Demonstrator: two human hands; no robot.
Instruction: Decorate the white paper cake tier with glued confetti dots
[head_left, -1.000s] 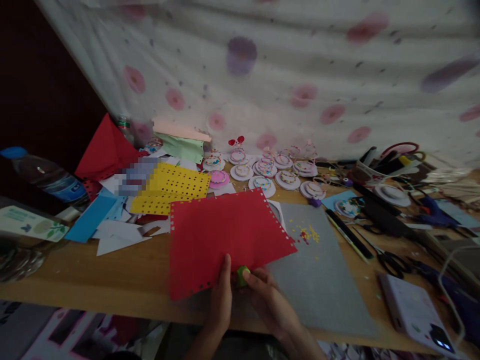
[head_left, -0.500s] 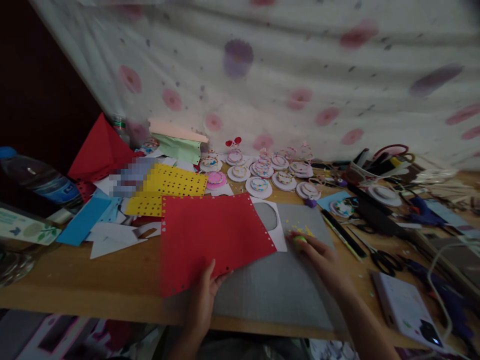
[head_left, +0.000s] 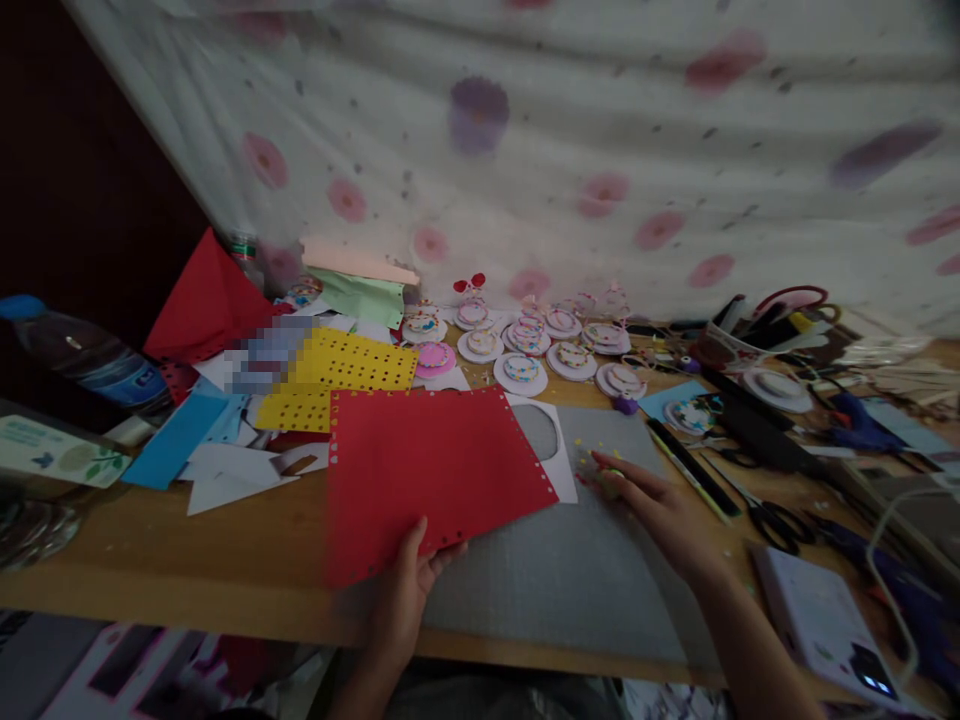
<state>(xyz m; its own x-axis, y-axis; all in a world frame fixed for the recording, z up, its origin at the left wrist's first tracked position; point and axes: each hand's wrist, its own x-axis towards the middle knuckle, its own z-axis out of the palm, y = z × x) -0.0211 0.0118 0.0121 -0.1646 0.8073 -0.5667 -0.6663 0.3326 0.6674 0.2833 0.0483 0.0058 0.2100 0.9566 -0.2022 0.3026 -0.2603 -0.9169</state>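
My left hand [head_left: 411, 585] is closed on the lower edge of a red sheet of paper [head_left: 431, 460], thumb on top and fingers beneath. Small holes are punched along the sheet's edges. My right hand [head_left: 649, 505] is low over the grey mat [head_left: 517, 590], its fingers drawn together and partly blurred. A trace of green shows at the fingertips, but what it belongs to is hidden. Tiny yellow bits [head_left: 589, 450] lie on the mat beside those fingers. A white sheet with a large round hole [head_left: 564, 475] sits partly under the red paper.
Several small beaded cake-like pieces [head_left: 520, 372] stand at the back. Yellow punched paper [head_left: 360, 360], paper scraps [head_left: 232, 470] and a bottle [head_left: 105, 365] are at left. Scissors [head_left: 776, 520], a black pen [head_left: 694, 465], a phone-like device [head_left: 814, 610] and a pen cup [head_left: 724, 345] are at right.
My right hand has shifted slightly right, and the bright green thing at its fingertips is now mostly hidden. Fewer yellow bits show beside it. The left hand keeps holding the red paper.
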